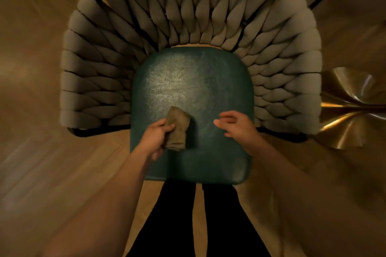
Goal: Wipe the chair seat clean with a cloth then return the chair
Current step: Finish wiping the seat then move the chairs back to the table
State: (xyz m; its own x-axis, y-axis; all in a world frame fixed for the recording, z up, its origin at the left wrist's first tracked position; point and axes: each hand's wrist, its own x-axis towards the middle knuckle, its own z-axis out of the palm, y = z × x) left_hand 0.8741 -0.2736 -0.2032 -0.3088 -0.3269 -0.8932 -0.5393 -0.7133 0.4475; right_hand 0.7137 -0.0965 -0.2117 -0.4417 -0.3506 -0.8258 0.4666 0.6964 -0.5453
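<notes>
Wooden floor (pixel 41 152) beneath a chair (pixel 192 33). Nearest, the person's dark-clad legs (pixel 165 215) stand at the seat's (pixel 192 83) near edge. Left hand (pixel 155 137) grips a folded cloth (pixel 177 129) over the near-left seat; right hand (pixel 236 124), fingers loosely spread, holds nothing above the near-right. Farther: woven backrest (pixel 188 6); right, a gold base (pixel 351 106).

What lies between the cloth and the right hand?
Only bare green seat shows in the head view between the folded cloth, held by the left hand, and the right hand.
</notes>
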